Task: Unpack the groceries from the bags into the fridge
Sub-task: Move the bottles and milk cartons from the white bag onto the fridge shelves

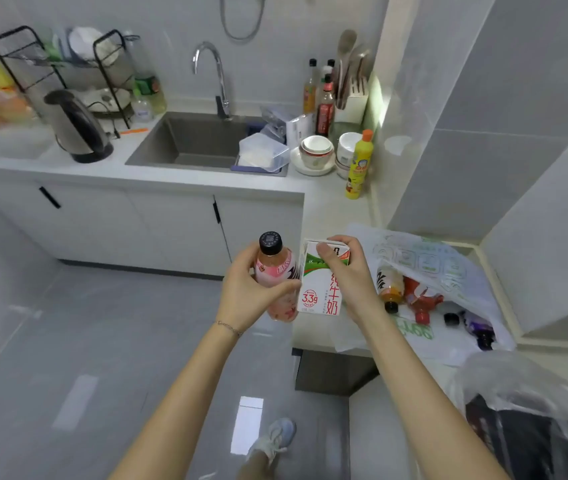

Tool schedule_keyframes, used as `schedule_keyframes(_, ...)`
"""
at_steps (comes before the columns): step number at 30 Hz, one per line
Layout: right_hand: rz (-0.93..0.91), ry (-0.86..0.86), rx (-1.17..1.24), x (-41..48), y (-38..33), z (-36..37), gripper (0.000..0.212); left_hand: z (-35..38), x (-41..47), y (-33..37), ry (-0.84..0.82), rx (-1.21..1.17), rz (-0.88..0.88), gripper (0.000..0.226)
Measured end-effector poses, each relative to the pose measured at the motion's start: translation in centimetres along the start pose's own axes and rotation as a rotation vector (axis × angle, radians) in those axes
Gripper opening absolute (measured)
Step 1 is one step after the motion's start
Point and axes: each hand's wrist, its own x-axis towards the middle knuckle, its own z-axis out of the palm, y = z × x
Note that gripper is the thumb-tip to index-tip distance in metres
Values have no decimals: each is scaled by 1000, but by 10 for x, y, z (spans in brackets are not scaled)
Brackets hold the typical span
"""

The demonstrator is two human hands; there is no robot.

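Observation:
My left hand (246, 289) grips a pink drink bottle (277, 271) with a black cap, held upright over the floor. Right beside it my right hand (348, 271) holds a white milk carton (320, 294) with red lettering from its top and right side. Bottle and carton touch. To the right, a white plastic grocery bag (448, 268) lies open on the counter. An amber bottle (390, 289), a red bottle (421, 299) and a dark purple bottle (480, 329) lie inside it. The fridge is out of view.
A second clear bag (532, 410) with dark contents sits at the lower right. The counter holds a sink (199, 140), a kettle (78, 129), bowls (315, 150), a yellow bottle (358, 164) and a dish rack (67, 71). Grey floor lies to the left.

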Motion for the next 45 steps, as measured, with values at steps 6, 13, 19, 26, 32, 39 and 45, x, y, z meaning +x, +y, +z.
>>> schedule_keyframes(6, 220, -224, 71, -41, 21, 49, 26, -49, -89, 3, 204, 13, -100, 58)
schedule_keyframes(13, 219, -674, -28, -113, 39, 140, 46, -134, -208, 7, 464, 90, -163, 65)
schedule_keyframes(19, -60, -927, -205, -224, 50, 228, 51, -222, -334, 15, 692, 138, -163, 63)
schedule_keyframes(26, -197, -1182, -192, -406, 79, 333, 39, -323, -516, 38, 899, 217, -156, 65)
schedule_keyframes(32, -236, -1375, -115, -540, 103, 401, 39, -381, -646, 52, 1113, 235, -180, 69)
schedule_keyframes(39, -254, -1538, -72, -644, 109, 471, 32, -436, -737, 71, 1316, 256, -190, 65)
schedule_keyframes(45, -230, -1584, -35, -682, 110, 540, 42, -494, -783, 71, 1473, 285, -149, 60)
